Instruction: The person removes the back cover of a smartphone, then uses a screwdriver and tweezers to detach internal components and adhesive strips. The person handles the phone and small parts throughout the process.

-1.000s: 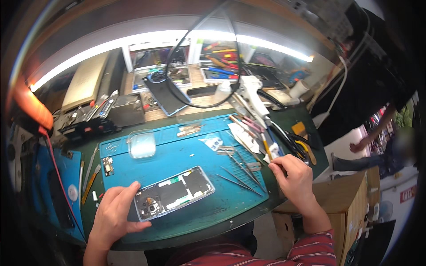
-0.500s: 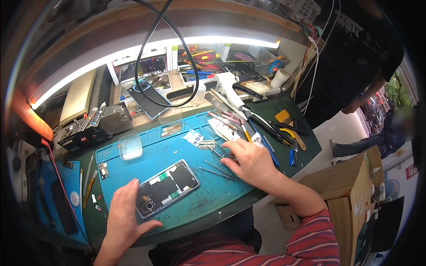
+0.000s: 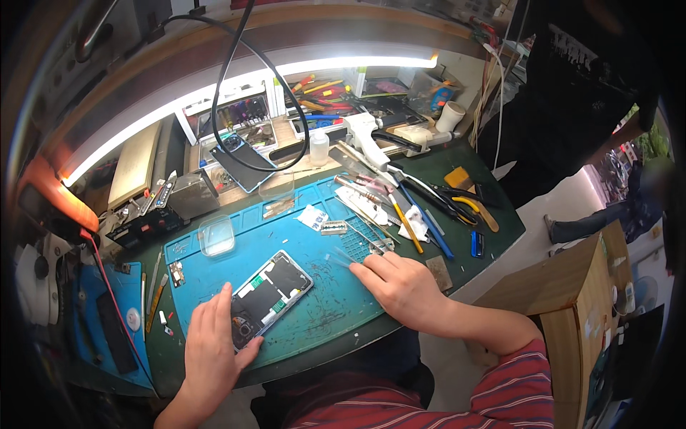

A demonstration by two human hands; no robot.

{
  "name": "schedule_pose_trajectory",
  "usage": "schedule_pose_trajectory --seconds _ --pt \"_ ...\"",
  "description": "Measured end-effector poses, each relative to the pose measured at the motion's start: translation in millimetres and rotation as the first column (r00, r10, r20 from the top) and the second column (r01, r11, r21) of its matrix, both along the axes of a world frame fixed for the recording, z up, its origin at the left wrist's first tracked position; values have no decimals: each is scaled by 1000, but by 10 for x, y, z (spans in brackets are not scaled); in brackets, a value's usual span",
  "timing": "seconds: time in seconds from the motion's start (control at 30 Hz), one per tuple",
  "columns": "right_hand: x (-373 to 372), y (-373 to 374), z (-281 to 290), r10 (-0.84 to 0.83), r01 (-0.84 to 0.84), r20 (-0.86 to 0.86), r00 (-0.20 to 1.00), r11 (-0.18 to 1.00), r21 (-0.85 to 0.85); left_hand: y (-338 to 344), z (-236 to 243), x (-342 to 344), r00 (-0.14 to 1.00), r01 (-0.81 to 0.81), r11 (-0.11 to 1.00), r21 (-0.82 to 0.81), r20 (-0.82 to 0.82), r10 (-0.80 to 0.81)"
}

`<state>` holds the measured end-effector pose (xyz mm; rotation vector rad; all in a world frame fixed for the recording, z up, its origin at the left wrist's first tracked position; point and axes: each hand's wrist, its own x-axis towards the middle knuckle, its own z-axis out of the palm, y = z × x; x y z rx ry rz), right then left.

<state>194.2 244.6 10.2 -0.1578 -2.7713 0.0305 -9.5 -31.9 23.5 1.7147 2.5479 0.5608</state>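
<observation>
An opened smartphone (image 3: 270,294) lies tilted on the blue repair mat (image 3: 336,304), its dark inside with green and white patches facing up. My left hand (image 3: 211,347) grips its lower left end, fingers along the left edge and thumb at the near edge. My right hand (image 3: 407,292) is closed around a pair of tweezers (image 3: 341,258) right of the phone. The tweezer tips point toward the phone, apart from it and blurred by motion. Beyond that hand, more thin metal tools (image 3: 368,236) lie on the mat's grid. A razor blade (image 3: 333,227) is close by.
A clear plastic box (image 3: 216,237) sits on the mat's left part. Pliers (image 3: 464,204), a white glue gun (image 3: 366,139) and a blue screwdriver (image 3: 429,227) crowd the right side. A black cable loop (image 3: 306,114) hangs over the bench. Another person (image 3: 564,86) stands at the right.
My right hand has picked up tweezers from the mat and drawn nearer to me. My left hand has closed on the phone, which has turned with its far end swinging away from me.
</observation>
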Motion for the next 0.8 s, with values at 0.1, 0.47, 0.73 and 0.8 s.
schedule_pose_trajectory --seconds 0.1,0.47,0.73,0.8 --pt "-79 186 97 -66 54 -74 995 986 -160 19 58 -27 999 45 999 3 -5 -45" --pt "-729 830 -187 -286 300 112 952 943 -145 790 141 -117 996 68 961 -269 -45 -83" --pt "-627 868 175 -368 287 -58 928 804 -520 943 331 -330 932 133 912 -387 361 17" --pt "-557 846 194 -324 198 -169 931 837 -510 942 417 -361 857 102 911 -401 501 124"
